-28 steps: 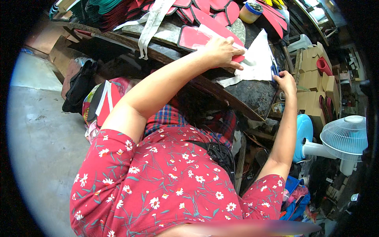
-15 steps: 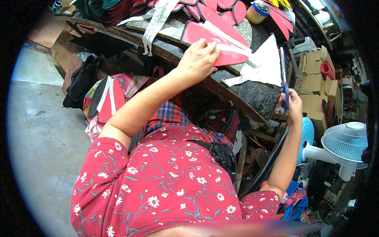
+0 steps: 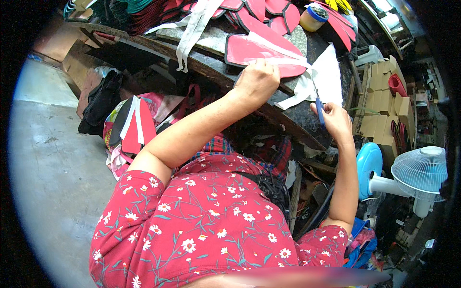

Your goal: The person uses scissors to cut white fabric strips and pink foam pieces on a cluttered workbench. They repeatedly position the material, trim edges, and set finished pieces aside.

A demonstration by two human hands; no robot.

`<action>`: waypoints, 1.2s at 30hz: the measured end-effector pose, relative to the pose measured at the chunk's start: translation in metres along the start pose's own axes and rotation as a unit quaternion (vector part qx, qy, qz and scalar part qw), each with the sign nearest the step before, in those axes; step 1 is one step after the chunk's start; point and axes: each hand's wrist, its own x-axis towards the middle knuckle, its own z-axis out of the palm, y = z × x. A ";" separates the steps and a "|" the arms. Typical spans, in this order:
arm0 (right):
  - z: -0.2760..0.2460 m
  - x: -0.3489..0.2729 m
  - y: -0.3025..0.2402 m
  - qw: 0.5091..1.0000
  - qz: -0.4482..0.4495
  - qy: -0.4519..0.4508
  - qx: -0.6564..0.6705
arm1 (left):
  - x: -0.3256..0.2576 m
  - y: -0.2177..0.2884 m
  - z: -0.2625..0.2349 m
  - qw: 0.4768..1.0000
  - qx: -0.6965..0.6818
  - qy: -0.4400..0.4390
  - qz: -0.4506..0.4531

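A red, sole-shaped piece with black edging lies on the workbench, with white strips meeting at its right end. My left hand is closed at its near edge, fingers bent down onto the strip and the piece. In my right hand are blue-handled scissors; their blades point away from me, at the right tip of the red piece where the strips end. White cloth lies under and beside the blades, with a torn-looking strip hanging toward the bench edge.
Behind are stacked red pieces, a blue-lidded jar and hanging white strips. Another red-and-black piece with white strips rests at my left. Right of the bench stand cardboard boxes and a fan.
My right hand has brought the scissors left from the bench's right side to the red piece's tip. My left hand has shifted slightly right and nearer along the piece.
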 end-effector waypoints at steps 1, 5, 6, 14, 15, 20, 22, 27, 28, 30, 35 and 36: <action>0.002 0.002 -0.001 1.000 -0.005 0.010 0.002 | 0.001 0.000 0.000 1.000 -0.004 -0.007 0.000; 0.016 0.013 0.003 0.999 -0.021 0.030 0.032 | 0.002 -0.001 -0.002 1.000 -0.015 -0.001 0.004; 0.022 0.016 0.006 0.998 -0.026 0.032 0.047 | 0.001 -0.001 -0.002 1.000 -0.015 0.002 0.004; 0.040 0.019 0.013 0.928 -0.024 -0.066 0.366 | 0.000 0.000 0.001 1.000 0.006 0.000 0.018; 0.039 0.017 0.011 0.929 -0.016 -0.067 0.365 | 0.000 0.000 0.001 1.000 0.012 0.002 0.018; 0.035 0.018 -0.001 0.930 0.002 -0.085 0.359 | -0.002 0.001 0.000 0.999 0.037 -0.007 0.024; 0.037 0.019 -0.002 0.930 0.004 -0.084 0.358 | -0.002 0.002 0.000 0.999 0.043 -0.014 0.022; 0.049 0.021 -0.001 0.902 -0.029 -0.049 0.428 | -0.001 0.005 0.003 0.999 0.045 -0.005 0.018; 0.051 0.022 0.000 0.896 -0.035 -0.047 0.440 | -0.002 0.006 0.003 0.999 0.048 -0.006 0.017; 0.050 0.026 0.004 0.888 -0.024 -0.044 0.458 | -0.002 0.006 0.003 0.998 0.051 -0.014 0.018; 0.034 0.050 0.012 0.892 -0.014 0.002 0.453 | -0.005 0.006 -0.002 0.996 0.081 -0.012 0.031; 0.028 0.057 0.015 0.906 0.018 0.018 0.422 | -0.007 0.004 -0.004 0.997 0.060 -0.003 0.038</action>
